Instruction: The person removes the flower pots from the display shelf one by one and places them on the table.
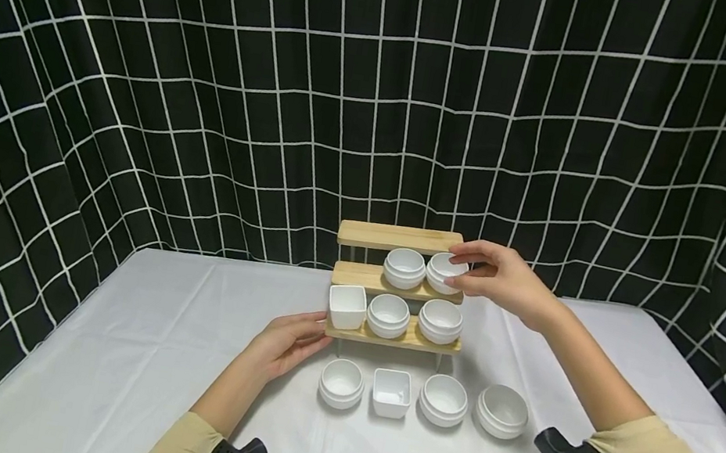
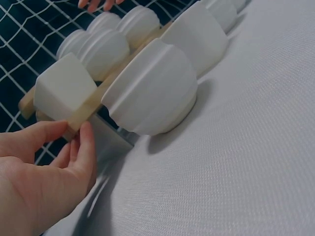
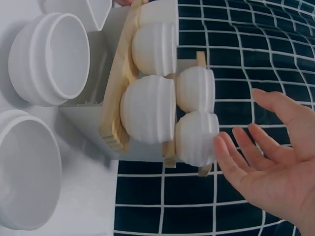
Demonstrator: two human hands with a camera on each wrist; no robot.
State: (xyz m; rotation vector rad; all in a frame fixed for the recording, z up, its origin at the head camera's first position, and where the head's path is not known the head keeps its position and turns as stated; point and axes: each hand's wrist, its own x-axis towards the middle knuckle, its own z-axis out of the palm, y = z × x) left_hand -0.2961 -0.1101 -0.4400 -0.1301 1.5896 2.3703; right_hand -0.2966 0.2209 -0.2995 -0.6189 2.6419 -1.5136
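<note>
Likely light, brittle: I'd side-grip the bowl (image 1: 439,271) at two o'clock on the rack (image 1: 399,240). Right hand (image 1: 507,283) spread, not gripping; left hand (image 1: 291,339) pinches the lowest shelf (image 2: 87,109).

Head view bright; wrist views dimmer; soft shadows (image 2: 204,93).

Shows a black fabric curtain with a thin white grid (image 1: 382,103), behind a flat, white cloth-covered table (image 1: 102,344).
Wraps round back and both sides in loose vertical folds, bending the grid lines into waves; below, shows faint creases and soft-edged shadows across the table.
</note>
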